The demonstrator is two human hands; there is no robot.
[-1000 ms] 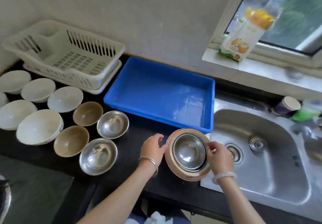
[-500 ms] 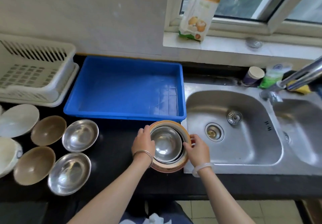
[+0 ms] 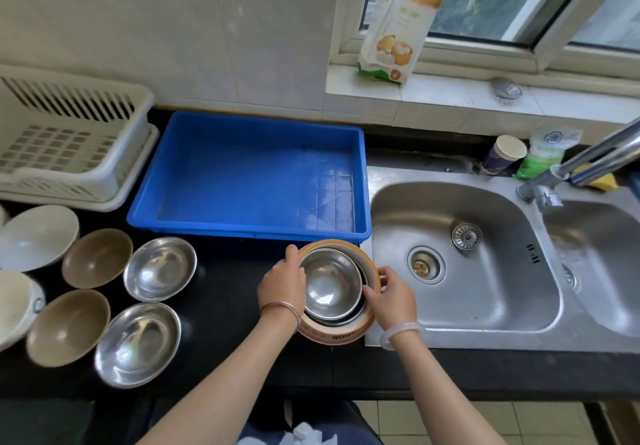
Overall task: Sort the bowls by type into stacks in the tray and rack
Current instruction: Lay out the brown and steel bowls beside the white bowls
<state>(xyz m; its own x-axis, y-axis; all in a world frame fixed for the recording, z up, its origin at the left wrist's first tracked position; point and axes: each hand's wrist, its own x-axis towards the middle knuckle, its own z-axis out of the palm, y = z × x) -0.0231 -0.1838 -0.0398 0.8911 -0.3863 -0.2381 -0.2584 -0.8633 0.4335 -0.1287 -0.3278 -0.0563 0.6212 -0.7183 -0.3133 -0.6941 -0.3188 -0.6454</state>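
Note:
A stack of bowls sits on the black counter by the sink edge: an orange-rimmed outer bowl [image 3: 346, 335] with steel bowls [image 3: 329, 285] nested inside. My left hand [image 3: 284, 283] grips the stack's left rim, and my right hand [image 3: 391, 297] grips its right rim. The blue tray [image 3: 194, 167] lies just behind the stack, with nothing in it. The white dish rack [image 3: 69, 140] stands at the far left. Left of the stack lie two steel bowls [image 3: 160, 268] [image 3: 138, 344], two brown bowls [image 3: 97, 257] [image 3: 67, 327] and white bowls [image 3: 36, 237].
A steel double sink [image 3: 460, 257] with a tap [image 3: 588, 164] lies to the right of the stack. A paper cup [image 3: 504, 155] and a green packet [image 3: 543, 157] stand behind it. A food bag [image 3: 398, 25] leans on the window sill.
The view has swung to the right and come closer. Both hands stay on the bowl stack, which now sits at the sink edge just in front of the tray.

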